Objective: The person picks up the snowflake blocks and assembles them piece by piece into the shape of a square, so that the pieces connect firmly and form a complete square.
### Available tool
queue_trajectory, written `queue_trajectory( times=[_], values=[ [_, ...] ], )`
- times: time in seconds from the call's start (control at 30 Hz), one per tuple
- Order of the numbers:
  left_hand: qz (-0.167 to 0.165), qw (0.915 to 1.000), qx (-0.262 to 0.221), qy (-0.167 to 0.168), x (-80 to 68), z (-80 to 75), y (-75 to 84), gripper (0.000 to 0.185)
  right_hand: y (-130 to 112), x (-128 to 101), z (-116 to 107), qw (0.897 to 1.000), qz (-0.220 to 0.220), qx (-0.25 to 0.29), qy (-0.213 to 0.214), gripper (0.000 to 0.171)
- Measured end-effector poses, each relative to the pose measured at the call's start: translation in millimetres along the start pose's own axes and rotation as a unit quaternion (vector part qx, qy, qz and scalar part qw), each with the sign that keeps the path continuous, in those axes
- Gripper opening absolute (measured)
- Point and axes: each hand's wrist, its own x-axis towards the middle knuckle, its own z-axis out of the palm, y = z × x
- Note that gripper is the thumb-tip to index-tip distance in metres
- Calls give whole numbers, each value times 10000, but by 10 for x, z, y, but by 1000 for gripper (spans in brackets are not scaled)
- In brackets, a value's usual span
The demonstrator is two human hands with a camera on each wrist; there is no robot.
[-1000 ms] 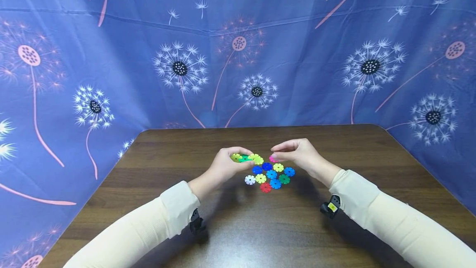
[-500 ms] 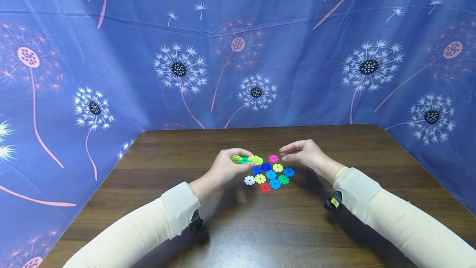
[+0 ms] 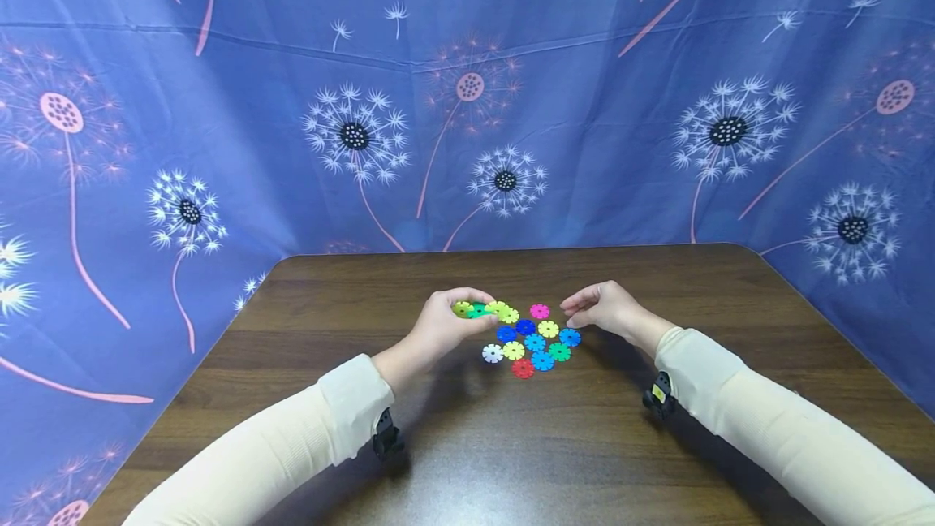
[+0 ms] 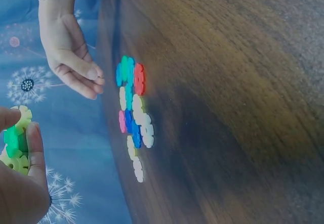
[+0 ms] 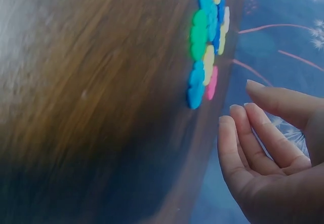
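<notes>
My left hand (image 3: 441,323) holds a joined cluster of notched plastic discs between thumb and fingers. In the left wrist view it has a green disc (image 4: 14,144) with a yellow disc (image 4: 24,118) at one end and another yellow one below. The right hand (image 3: 605,308) hovers at the right side of the loose discs, fingers loosely bent, nothing between thumb and fingertips. Closest to it are a blue disc (image 3: 570,338), a yellow disc (image 3: 548,329) and the pink disc (image 3: 539,312). The right wrist view shows that hand (image 5: 276,143) with its thumb apart from the fingers.
Several other discs lie flat on the brown wooden table (image 3: 467,445), among them a white disc (image 3: 493,353), a red disc (image 3: 523,368) and a green disc (image 3: 560,352). A blue dandelion-print cloth (image 3: 584,104) hangs behind the table's far edge.
The right hand has drawn back from the pink disc, moving right and slightly nearer, and its fingertips no longer overlap that disc. My left hand stays almost still with its cluster.
</notes>
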Motion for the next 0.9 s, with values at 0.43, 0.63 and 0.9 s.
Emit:
queue_trajectory(
  times=[0.43, 0.63, 0.9],
  values=[
    [-31, 9999, -30, -92, 18, 31, -74, 21, 87, 17, 94, 9973, 409, -601, -99, 36],
    [-120, 9999, -57, -87, 14, 28, -75, 21, 97, 36, 110, 9968, 400, -679, -117, 30],
    [-51, 9999, -96, -105, 12, 26, -93, 21, 106, 49, 103, 9961, 521, -702, -125, 30]
  ],
)
